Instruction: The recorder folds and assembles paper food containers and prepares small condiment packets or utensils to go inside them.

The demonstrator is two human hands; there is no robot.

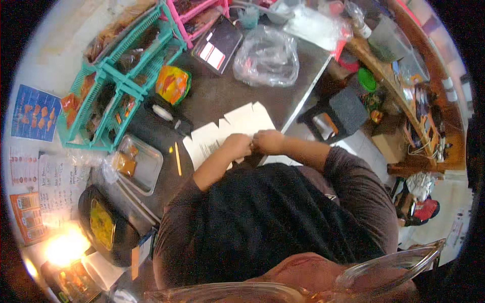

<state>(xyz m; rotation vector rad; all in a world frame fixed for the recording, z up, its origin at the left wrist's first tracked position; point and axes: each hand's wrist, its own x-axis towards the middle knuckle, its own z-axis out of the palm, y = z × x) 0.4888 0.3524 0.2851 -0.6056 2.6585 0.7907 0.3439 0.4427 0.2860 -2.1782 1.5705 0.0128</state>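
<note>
A whitish, flat cardboard box blank (250, 119) with slits along its far edge lies on the dark table at my front. My left hand (239, 146) rests on its near part, fingers bent and closed at the card. Right beside it, my right hand (268, 142) grips the near right edge of the same blank. The two hands almost touch, and the fingertips are partly hidden. A yellow stick (178, 158) lies left of the blank, near my left forearm.
Teal plastic baskets (118, 76) stand at the left, behind a clear tray (146, 166). Farther back are an orange-yellow packet (173, 84), a dark box (218, 44) and a clear plastic bag (267, 56). A black container (348, 112) sits at the right, past the table edge.
</note>
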